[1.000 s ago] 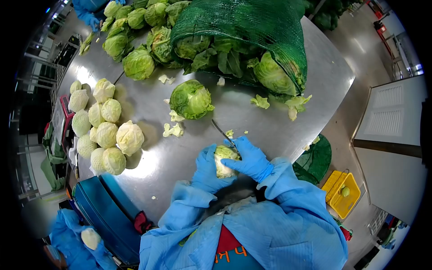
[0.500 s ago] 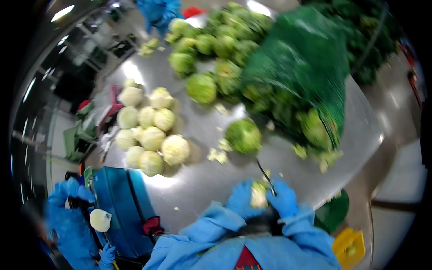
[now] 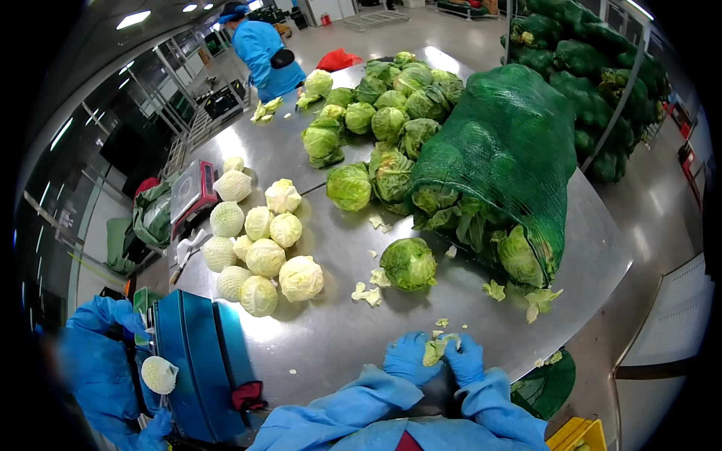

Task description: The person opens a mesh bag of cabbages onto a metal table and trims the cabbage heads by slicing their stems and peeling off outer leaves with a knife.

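Note:
Near the table edge in front of me, my left hand (image 3: 408, 358) is closed around a pale, yellowish-green piece of cabbage (image 3: 435, 349). Against the other side of that piece, my right hand (image 3: 466, 359) has its fingers curled shut. The thin dark knife seen in it half a second earlier is hidden now, and no knife lies on the table. Small cabbage scraps (image 3: 441, 322) lie just beyond my hands. A whole green cabbage (image 3: 408, 264) sits farther up, with torn leaf bits (image 3: 367, 294) beside it.
Peeled pale cabbages (image 3: 265, 258), some in white foam nets, are grouped at left near a red scale (image 3: 195, 192). Green cabbages (image 3: 391, 120) and a green mesh sack (image 3: 500, 150) fill the far side. A co-worker (image 3: 101, 368) stands at lower left by a blue machine (image 3: 192, 361).
The view has tilted up, showing more of the room. The knife blade between my hands has gone out of sight, and the cabbage piece has turned. The co-worker at the back faces away, farther into view.

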Available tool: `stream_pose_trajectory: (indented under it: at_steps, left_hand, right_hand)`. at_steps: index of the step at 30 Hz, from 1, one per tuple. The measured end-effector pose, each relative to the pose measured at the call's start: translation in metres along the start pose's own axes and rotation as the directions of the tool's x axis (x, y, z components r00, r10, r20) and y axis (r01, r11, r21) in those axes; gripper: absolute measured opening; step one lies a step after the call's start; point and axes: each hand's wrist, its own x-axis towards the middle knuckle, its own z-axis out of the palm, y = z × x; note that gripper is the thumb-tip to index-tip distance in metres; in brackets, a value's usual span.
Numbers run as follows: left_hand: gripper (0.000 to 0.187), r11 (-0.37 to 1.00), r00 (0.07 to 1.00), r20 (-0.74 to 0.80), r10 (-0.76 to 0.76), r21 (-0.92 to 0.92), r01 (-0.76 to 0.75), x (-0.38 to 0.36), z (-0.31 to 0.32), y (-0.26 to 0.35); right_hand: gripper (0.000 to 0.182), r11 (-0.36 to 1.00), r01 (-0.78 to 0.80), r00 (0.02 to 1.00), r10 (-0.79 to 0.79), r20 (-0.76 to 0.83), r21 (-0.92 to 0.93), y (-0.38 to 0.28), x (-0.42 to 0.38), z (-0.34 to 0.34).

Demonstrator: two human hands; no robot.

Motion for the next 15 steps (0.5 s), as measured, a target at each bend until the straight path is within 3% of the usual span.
stream_pose_trajectory:
  at_steps: [3, 4, 6, 7, 8, 9, 10, 12, 13, 15]
  left_hand:
    - [0.066, 0.967, 0.998, -0.059, 0.039, -0.248, -0.052, -0.006, -0.008, -0.031]
    - [0.068, 0.932, 0.997, -0.078, 0.003, -0.362, -0.031, -0.006, 0.001, -0.049]
    - [0.071, 0.854, 0.998, -0.045, -0.036, -0.520, 0.007, -0.012, -0.002, -0.065]
    - [0.074, 0.873, 0.997, -0.074, -0.023, -0.488, -0.016, -0.013, -0.004, -0.072]
    - [0.076, 0.887, 0.996, -0.092, -0.011, -0.461, -0.033, -0.015, -0.001, -0.080]
    - [0.079, 0.897, 0.995, -0.097, -0.003, -0.439, -0.040, -0.023, 0.004, -0.084]
    - [0.085, 0.860, 0.995, -0.103, -0.014, -0.509, -0.041, -0.026, 0.007, -0.089]
    - [0.095, 0.777, 0.998, -0.055, -0.023, -0.629, -0.016, -0.038, 0.008, -0.093]
    - [0.099, 0.736, 1.000, -0.027, -0.008, -0.677, -0.013, -0.036, 0.002, -0.093]
    - [0.107, 0.629, 0.999, 0.041, -0.008, -0.777, 0.036, -0.033, -0.002, -0.082]
  right_hand:
    - [0.020, 0.924, -0.181, 0.980, 0.200, -0.022, 0.336, 0.058, 0.003, -0.001]
    - [0.019, 0.924, -0.254, 0.962, 0.273, -0.027, 0.284, 0.085, 0.004, -0.009]
    - [0.017, 0.965, -0.171, 0.969, 0.201, -0.146, 0.197, 0.117, 0.010, -0.036]
    - [0.018, 0.994, -0.113, 0.982, 0.113, -0.151, 0.006, 0.102, 0.010, -0.061]
    - [0.034, 0.992, -0.080, 0.979, 0.058, -0.197, -0.102, 0.086, 0.011, -0.077]
    - [0.058, 0.858, 0.020, 0.982, -0.113, -0.151, -0.513, 0.052, 0.010, -0.096]
    - [0.069, 0.855, 0.062, 0.964, -0.184, -0.190, -0.514, 0.041, 0.012, -0.104]
    - [0.067, 0.907, -0.006, 0.952, -0.125, -0.281, -0.422, 0.014, 0.013, -0.104]
    - [0.055, 0.905, -0.031, 0.962, -0.088, -0.258, -0.425, 0.018, 0.009, -0.099]
    - [0.024, 1.000, -0.023, 0.983, 0.024, -0.183, 0.006, 0.006, 0.003, -0.072]
